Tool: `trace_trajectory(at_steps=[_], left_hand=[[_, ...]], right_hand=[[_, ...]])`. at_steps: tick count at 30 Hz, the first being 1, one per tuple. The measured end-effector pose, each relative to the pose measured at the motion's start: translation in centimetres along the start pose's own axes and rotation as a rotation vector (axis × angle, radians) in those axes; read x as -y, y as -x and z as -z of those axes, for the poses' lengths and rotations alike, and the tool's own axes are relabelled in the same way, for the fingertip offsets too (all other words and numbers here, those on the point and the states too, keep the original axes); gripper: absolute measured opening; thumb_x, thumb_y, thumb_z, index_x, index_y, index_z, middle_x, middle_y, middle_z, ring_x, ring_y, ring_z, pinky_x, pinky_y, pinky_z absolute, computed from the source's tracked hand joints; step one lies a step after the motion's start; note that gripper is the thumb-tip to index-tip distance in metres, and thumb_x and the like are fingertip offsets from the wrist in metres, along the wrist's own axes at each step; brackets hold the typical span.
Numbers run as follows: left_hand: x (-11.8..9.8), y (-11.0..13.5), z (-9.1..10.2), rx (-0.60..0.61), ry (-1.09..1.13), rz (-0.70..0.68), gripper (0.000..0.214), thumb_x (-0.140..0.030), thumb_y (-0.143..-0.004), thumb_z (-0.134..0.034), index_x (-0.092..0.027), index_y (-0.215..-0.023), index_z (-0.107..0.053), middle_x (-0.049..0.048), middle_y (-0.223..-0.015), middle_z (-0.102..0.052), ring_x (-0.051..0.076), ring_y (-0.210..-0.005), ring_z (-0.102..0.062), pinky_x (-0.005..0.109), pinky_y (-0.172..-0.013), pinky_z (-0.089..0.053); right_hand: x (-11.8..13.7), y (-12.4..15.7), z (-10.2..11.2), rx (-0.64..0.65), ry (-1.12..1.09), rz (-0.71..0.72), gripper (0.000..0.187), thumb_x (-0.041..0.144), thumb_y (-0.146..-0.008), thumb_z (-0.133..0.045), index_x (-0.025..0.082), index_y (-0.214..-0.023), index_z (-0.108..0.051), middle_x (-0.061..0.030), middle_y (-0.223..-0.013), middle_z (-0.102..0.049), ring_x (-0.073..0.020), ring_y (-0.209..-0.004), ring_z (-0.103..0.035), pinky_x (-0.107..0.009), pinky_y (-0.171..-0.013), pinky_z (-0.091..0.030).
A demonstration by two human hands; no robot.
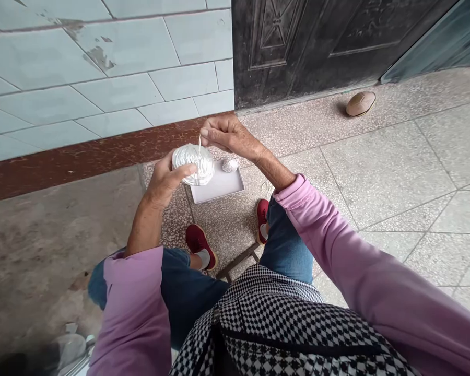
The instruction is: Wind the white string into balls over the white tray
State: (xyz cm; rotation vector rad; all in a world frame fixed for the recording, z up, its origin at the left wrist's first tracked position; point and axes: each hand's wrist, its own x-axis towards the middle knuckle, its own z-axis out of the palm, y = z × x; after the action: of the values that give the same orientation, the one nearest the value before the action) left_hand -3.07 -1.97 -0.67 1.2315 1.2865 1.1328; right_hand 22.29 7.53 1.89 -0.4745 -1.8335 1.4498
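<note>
My left hand (165, 180) is closed round a large ball of white string (187, 156), its thumb pressed across the front. Above and to the right of the ball, my right hand (224, 133) pinches a strand of string (199, 142) that runs up from the ball. Beneath the ball, a shallow white tray (215, 193) lies on the floor, partly hidden by the ball and my left hand. A small whitish ball (230, 165) sits in the tray's far right corner; I cannot make out what it is made of.
A tiled wall (133, 52) and a dark panelled door (285, 47) stand in front. On the speckled floor near the door lies a brown rounded object (361, 104). A loose tangle of string (267, 188) lies by my right shoe (262, 219). Clear plastic items (72, 347) are at the lower left.
</note>
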Motion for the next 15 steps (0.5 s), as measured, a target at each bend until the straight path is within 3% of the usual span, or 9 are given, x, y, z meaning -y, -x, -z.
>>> trace_trajectory(at_steps=[3,6,11,15], left_hand=[[-1.1,0.9,-1.3,0.156,0.121,0.099,0.065,-0.060,-0.074,-0.109,-0.018,-0.117,-0.085,0.0148,-0.107,-0.088,0.045,-0.116,-0.083,0.056,-0.102,-0.072],[-1.9,1.3,-1.7,0.206,0.166,0.102,0.066,-0.066,-0.072,-0.107,-0.021,-0.115,-0.084,0.0152,-0.099,-0.086,0.051,-0.118,-0.085,0.059,-0.098,-0.074],[-2.8,1.5,-2.0,0.101,0.268,0.053,0.098,-0.070,-0.061,-0.112,-0.022,-0.141,-0.083,0.0188,-0.110,-0.087,0.059,-0.141,-0.082,0.070,-0.114,-0.076],[-4.0,1.3,-2.3,-0.003,0.345,-0.012,0.115,-0.079,-0.055,-0.113,-0.029,-0.153,-0.079,0.0191,-0.126,-0.089,0.059,-0.155,-0.076,0.074,-0.127,-0.072]], right_hand=[[0.3,-0.5,0.2,-0.077,0.101,-0.087,0.070,0.076,-0.137,-0.066,0.021,-0.093,-0.064,0.0013,-0.087,-0.063,-0.0122,-0.081,-0.053,-0.027,-0.076,-0.049],[0.9,-0.5,-0.5,-0.098,0.201,-0.162,0.065,0.063,-0.135,-0.076,0.024,-0.086,-0.060,0.0005,-0.083,-0.061,-0.0161,-0.086,-0.058,-0.028,-0.077,-0.051],[1.5,-0.8,-1.3,-0.129,0.202,-0.225,0.060,0.035,-0.139,-0.067,0.027,-0.083,-0.051,0.0055,-0.076,-0.048,-0.0144,-0.084,-0.052,-0.029,-0.080,-0.045],[0.2,-1.2,-1.5,-0.059,0.277,-0.205,0.053,0.001,-0.133,-0.063,0.024,-0.087,-0.051,0.0059,-0.087,-0.053,-0.0129,-0.090,-0.050,-0.027,-0.088,-0.044]])
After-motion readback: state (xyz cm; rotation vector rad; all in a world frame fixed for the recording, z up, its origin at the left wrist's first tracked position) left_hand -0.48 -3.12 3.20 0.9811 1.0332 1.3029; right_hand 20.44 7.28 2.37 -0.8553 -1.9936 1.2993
